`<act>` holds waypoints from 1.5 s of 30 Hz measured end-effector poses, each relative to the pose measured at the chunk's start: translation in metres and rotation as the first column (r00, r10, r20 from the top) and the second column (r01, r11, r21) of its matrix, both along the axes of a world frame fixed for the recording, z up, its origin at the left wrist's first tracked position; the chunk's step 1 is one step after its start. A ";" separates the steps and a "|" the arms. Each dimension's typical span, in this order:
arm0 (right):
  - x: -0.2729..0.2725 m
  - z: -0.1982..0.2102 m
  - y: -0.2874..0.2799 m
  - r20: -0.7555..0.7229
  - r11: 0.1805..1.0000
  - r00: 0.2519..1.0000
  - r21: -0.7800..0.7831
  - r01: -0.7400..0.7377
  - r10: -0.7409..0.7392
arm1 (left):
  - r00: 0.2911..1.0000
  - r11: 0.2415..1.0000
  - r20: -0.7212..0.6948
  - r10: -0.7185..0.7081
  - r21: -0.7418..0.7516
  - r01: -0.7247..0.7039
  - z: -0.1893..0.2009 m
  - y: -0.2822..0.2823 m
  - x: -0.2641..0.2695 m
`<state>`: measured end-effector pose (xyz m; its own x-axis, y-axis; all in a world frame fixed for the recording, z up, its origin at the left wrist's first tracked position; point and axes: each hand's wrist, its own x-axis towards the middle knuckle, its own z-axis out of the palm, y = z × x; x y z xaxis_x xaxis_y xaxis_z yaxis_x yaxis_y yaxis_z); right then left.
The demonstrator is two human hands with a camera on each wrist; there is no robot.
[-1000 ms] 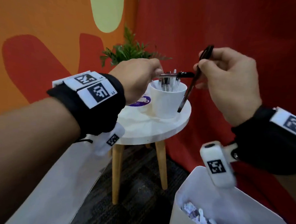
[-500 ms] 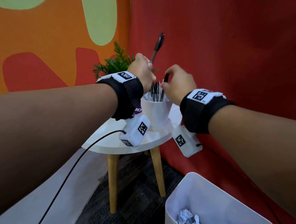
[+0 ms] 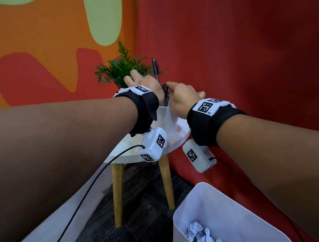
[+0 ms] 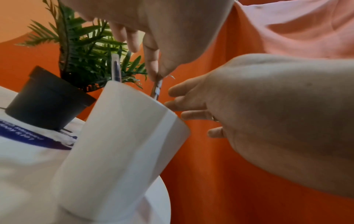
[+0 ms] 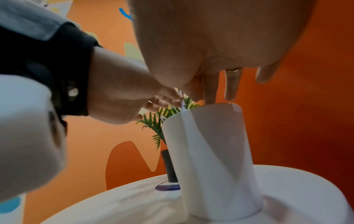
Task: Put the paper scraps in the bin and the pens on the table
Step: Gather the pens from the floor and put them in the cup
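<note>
A white cup (image 3: 167, 119) holding several pens (image 3: 165, 95) stands on the small round white table (image 3: 150, 151). My left hand (image 3: 143, 82) pinches a black pen (image 3: 155, 70) that stands upright; in the left wrist view its lower end (image 4: 157, 88) dips into the cup (image 4: 118, 136). My right hand (image 3: 180, 99) hovers over the cup's right side, fingers (image 5: 209, 94) straight and pointing down at the rim (image 5: 220, 105), holding nothing I can see. Crumpled paper scraps (image 3: 207, 236) lie in the white bin (image 3: 242, 214) at the lower right.
A potted fern (image 3: 120, 70) in a black pot (image 4: 46, 101) stands behind the cup on the table. A purple round sticker (image 5: 168, 187) lies on the tabletop. Red and orange walls close in behind and to the right. Dark carpet (image 3: 143, 201) surrounds the wooden table legs.
Both hands reached forward to the cup. The right hand lowered its pen into the cup and its fingers straightened. The left hand turned its pen upright and brought it down to the cup.
</note>
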<state>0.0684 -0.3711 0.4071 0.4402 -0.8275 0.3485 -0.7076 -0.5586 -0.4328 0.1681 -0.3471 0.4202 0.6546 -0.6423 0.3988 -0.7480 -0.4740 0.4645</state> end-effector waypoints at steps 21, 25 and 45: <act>-0.035 -0.186 0.187 0.479 0.877 0.751 -0.094 -0.471 0.455 | 0.873 0.904 -0.240 -0.425 -0.075 0.420 -0.214 0.223 -0.014; -0.055 -0.269 0.241 0.312 0.751 0.798 0.284 -0.596 0.516 | 0.844 0.869 -0.409 -0.346 0.198 0.453 -0.307 0.288 -0.025; -0.161 -0.429 0.291 -0.618 0.621 0.065 0.783 -0.044 0.784 | 0.765 -0.039 -0.629 -0.143 0.775 0.630 -0.450 0.450 -0.071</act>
